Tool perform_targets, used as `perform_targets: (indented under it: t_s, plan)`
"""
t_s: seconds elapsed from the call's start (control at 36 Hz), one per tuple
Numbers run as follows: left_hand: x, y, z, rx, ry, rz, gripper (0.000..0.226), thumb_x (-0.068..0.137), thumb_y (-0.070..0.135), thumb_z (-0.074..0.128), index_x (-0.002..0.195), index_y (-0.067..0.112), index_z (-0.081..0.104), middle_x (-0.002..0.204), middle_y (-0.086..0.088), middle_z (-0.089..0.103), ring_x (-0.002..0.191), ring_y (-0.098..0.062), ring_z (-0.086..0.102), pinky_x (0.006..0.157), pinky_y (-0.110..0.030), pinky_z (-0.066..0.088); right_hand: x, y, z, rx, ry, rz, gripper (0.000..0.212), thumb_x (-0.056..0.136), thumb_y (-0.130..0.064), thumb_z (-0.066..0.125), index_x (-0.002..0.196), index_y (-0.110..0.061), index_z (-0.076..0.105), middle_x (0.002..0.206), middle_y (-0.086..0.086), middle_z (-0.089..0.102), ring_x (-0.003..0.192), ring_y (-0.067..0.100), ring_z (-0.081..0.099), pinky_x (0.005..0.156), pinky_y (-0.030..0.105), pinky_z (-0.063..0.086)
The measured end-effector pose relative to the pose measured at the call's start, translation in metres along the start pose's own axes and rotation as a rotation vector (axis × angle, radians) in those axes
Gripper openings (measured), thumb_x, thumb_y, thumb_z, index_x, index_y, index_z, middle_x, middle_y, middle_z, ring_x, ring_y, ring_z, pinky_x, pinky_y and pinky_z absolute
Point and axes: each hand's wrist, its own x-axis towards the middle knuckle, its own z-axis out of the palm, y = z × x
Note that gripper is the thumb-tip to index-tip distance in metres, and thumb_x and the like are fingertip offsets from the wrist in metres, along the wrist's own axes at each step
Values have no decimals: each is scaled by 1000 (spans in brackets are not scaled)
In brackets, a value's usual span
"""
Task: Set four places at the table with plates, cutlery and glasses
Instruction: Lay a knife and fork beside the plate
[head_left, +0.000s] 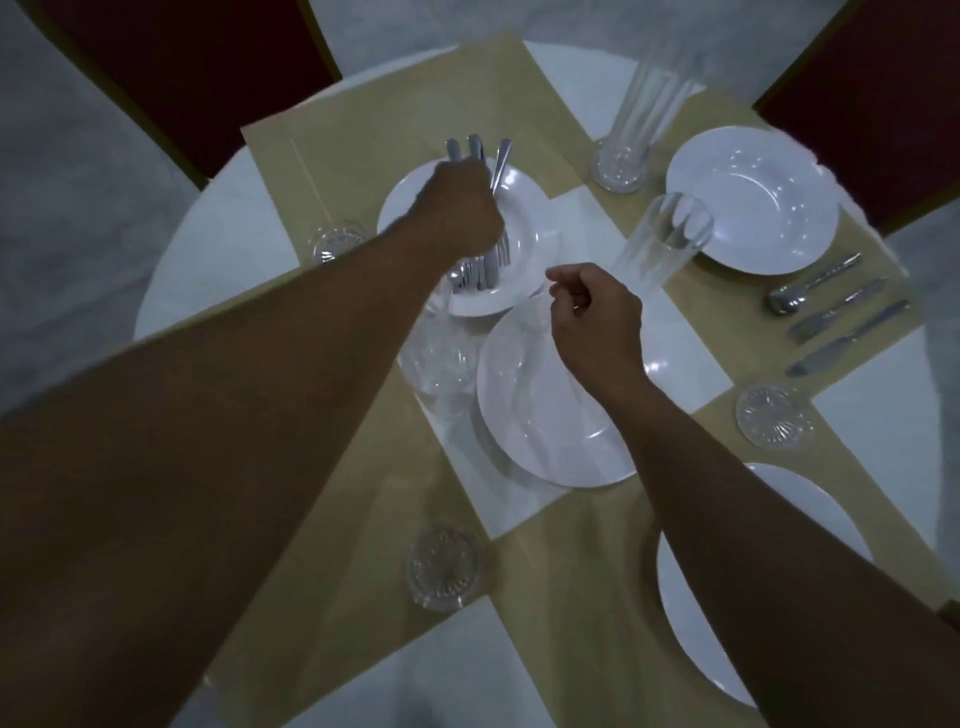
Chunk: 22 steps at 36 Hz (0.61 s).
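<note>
Left hand: fingers clenched around a cutlery bundle, held upright over the far plate, handles sticking out above the fist, tips down near the plate's rim. Right hand: fingers curled, above the centre plate; whether they pinch anything cannot be told through the blur. At the right of the surface, a laid plate with three cutlery pieces beside it.

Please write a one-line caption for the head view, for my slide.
Left hand grips a cutlery bundle over a plate; right hand is curled above the middle plate.
</note>
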Motion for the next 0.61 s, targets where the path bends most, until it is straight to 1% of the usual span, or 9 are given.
perform_targets:
  t_s: [0.06, 0.14, 0.19, 0.22, 0.33, 0.39, 0.47, 0.56, 0.61]
  plan:
    - [18, -13, -6, 60, -15, -23, 32, 93, 10, 49, 122, 1, 61, 125, -20, 61, 118, -38, 57, 89, -37, 47, 14, -1, 9, 0, 2, -1, 25, 95, -5, 56, 109, -16, 74, 99, -5, 73, 85, 3, 66, 76, 3, 45]
    - [43, -25, -9, 25, -26, -55, 27, 93, 12, 51, 114, -1, 61, 120, -18, 62, 113, -34, 60, 84, -30, 46, 33, -1, 20, -3, -9, 17, 26, 95, -5, 56, 109, -17, 74, 96, -7, 73, 86, 3, 67, 77, 1, 44]
    - [58, -32, -6, -11, -30, -56, 27, 92, 15, 56, 114, -1, 62, 119, -15, 64, 113, -31, 62, 91, -30, 49, 44, 0, 27, -3, -10, 29, 26, 95, -5, 56, 109, -17, 74, 96, -7, 73, 86, 4, 67, 76, 1, 43]
    - [67, -35, -3, -29, -46, -60, 28, 91, 16, 57, 115, 1, 65, 117, -14, 66, 112, -30, 63, 91, -31, 51, 49, 0, 30, -2, -11, 40, 26, 95, -6, 56, 109, -17, 74, 96, -8, 73, 86, 4, 67, 76, 0, 43]
    - [92, -40, 9, -98, -52, -70, 27, 88, 15, 56, 109, 7, 71, 108, -12, 70, 102, -29, 67, 83, -32, 55, 64, 2, 41, -2, -15, 70, 26, 96, -7, 56, 111, -17, 75, 95, -8, 73, 83, -3, 65, 74, -2, 42]
    - [101, -39, 14, -139, -21, -60, 26, 88, 16, 56, 107, 7, 72, 107, -13, 70, 101, -30, 67, 86, -35, 56, 70, 3, 45, -1, -17, 73, 26, 96, -7, 57, 111, -17, 75, 94, -8, 73, 83, -2, 66, 75, -1, 43]
    - [114, -36, 20, -191, 78, -49, 26, 94, 22, 54, 106, 6, 71, 113, -14, 66, 105, -31, 64, 92, -35, 53, 77, 4, 50, -4, -5, 65, 26, 95, -8, 58, 110, -17, 76, 92, -8, 74, 82, -1, 67, 76, 1, 44]
    - [126, -36, 25, -215, 132, -95, 29, 92, 27, 59, 112, 7, 67, 120, -13, 62, 108, -29, 63, 87, -25, 50, 82, 4, 53, -3, -2, 56, 26, 95, -7, 58, 111, -16, 76, 91, -8, 74, 80, -4, 65, 76, 0, 44]
    - [133, -36, 27, -223, 157, -117, 33, 92, 32, 59, 112, 8, 66, 122, -11, 61, 110, -27, 62, 84, -22, 45, 86, 5, 55, -8, -7, 56, 26, 95, -8, 58, 111, -16, 76, 91, -9, 74, 80, -6, 65, 76, 0, 44]
